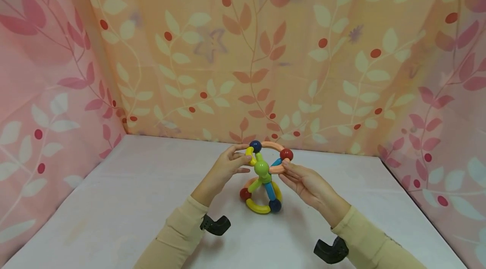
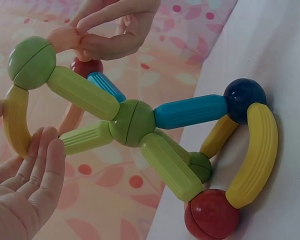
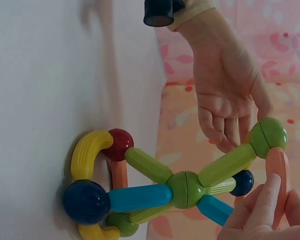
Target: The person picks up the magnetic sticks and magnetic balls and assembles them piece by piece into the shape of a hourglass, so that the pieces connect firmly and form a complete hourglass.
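A model of coloured balls and ribbed sticks stands on the white table; a central green ball (image 2: 133, 123) joins an upper and a lower ring. My left hand (image 1: 222, 169) pinches the yellow curved stick (image 2: 16, 120) of the upper ring between thumb and fingers. Opposite, my right hand (image 1: 311, 186) pinches an orange curved stick (image 3: 279, 185) that meets the upper green ball (image 3: 268, 138). A red ball (image 1: 286, 154) and a dark blue ball (image 1: 255, 146) also sit in the upper ring. Below, the lower ring has a red ball (image 2: 212, 215) and a dark blue ball (image 3: 86, 202).
The white tabletop (image 1: 125, 193) spreads around the model. Behind it hangs an orange leaf-patterned cloth (image 1: 288, 58), with pink patterned cloth (image 1: 34, 91) at the sides. Black wrist mounts (image 1: 216, 225) project below both sleeves.
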Action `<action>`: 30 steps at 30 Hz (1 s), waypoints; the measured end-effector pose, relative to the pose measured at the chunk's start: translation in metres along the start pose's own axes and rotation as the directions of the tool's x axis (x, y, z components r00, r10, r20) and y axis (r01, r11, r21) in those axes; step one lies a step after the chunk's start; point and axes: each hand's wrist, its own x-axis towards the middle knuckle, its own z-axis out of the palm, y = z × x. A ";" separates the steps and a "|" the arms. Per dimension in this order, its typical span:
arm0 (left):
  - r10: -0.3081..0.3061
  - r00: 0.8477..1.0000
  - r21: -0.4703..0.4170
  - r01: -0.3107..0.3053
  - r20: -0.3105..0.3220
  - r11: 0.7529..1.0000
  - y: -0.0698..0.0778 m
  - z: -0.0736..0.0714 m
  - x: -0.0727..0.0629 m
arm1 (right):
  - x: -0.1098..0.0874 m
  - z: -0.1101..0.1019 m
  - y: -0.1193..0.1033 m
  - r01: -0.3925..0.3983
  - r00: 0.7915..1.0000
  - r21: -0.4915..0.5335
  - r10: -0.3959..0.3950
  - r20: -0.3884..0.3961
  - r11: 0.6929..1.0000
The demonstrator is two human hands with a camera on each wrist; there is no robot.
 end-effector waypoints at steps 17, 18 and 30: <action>-0.012 1.000 0.037 0.012 0.011 0.999 -0.002 -0.001 0.002 | -0.005 -0.012 0.000 0.006 0.996 -0.145 -0.018 -0.084 0.989; -0.014 1.000 0.043 0.013 0.009 0.999 -0.003 -0.002 0.003 | -0.006 -0.014 -0.001 0.009 0.996 -0.150 -0.023 -0.092 0.989; -0.014 0.999 0.069 0.017 -0.045 0.997 -0.009 -0.016 0.001 | 0.008 -0.050 -0.007 0.050 0.975 -0.332 -0.118 -0.189 0.942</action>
